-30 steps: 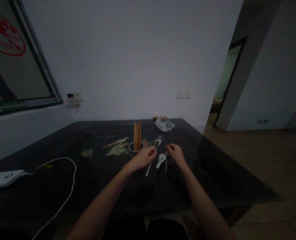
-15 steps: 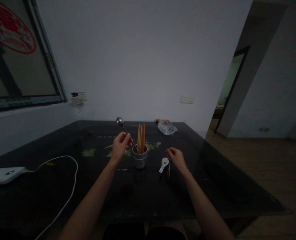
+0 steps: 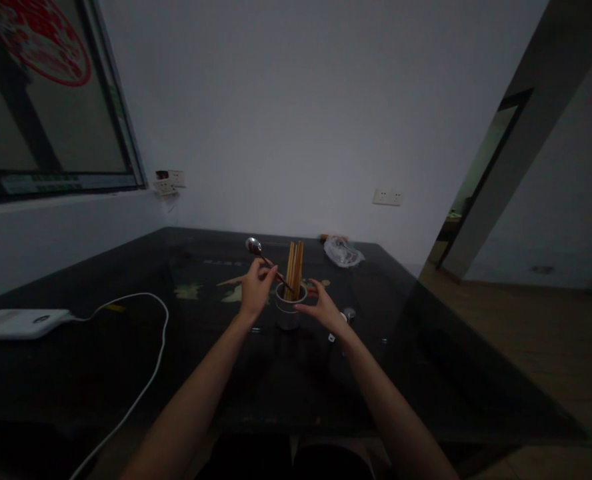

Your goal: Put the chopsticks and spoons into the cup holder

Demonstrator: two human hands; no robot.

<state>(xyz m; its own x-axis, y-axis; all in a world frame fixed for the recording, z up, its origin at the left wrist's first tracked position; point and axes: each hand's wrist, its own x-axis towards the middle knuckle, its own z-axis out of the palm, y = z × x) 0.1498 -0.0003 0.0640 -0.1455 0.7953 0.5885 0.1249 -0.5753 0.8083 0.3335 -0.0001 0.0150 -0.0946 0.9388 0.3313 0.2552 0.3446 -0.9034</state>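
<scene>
Now left hand pinches a metal spoon, handle end dipping into the steel holder (chopsticks upright inside). Right hand, fingers spread apart, cups the holder's right side on the dark table.

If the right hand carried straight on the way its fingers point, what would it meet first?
Most likely the metal holder with the chopsticks: the right hand is open beside it, fingers toward it. Depth is unclear.

I see a dim room — a plain white wall behind a dark glossy table. A dark-framed window sits at upper left, an open doorway at right — wood floor beyond.
</scene>
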